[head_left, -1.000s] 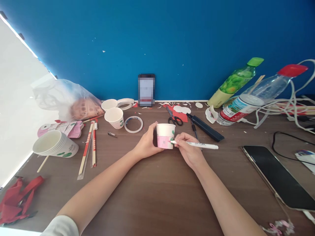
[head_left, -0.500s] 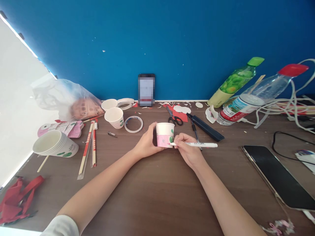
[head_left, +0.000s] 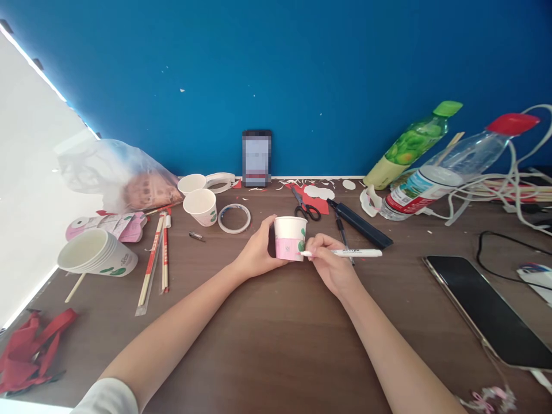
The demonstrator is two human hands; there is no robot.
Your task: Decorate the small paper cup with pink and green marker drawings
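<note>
Pink-banded paper cup (head_left: 290, 237) gripped by left hand (head_left: 257, 252), right hand (head_left: 330, 264) pressing marker (head_left: 345, 253) against it

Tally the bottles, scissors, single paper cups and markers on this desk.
Bottles: 2, green-capped bottle and red-capped bottle
Scissors: 1, black-handled scissors
Single paper cups: 3, held cup, near loose cup, far loose cup
Markers: 1, white marker
Total: 7

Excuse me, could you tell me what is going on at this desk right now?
A person is marking a paper cup with a pen. The left hand grips the cup from the side as it stands upright on the brown table. The right hand holds a white marker with its tip against the cup's pink lower band. Scissors, a tape roll and a stack of cups lie nearby.
</note>
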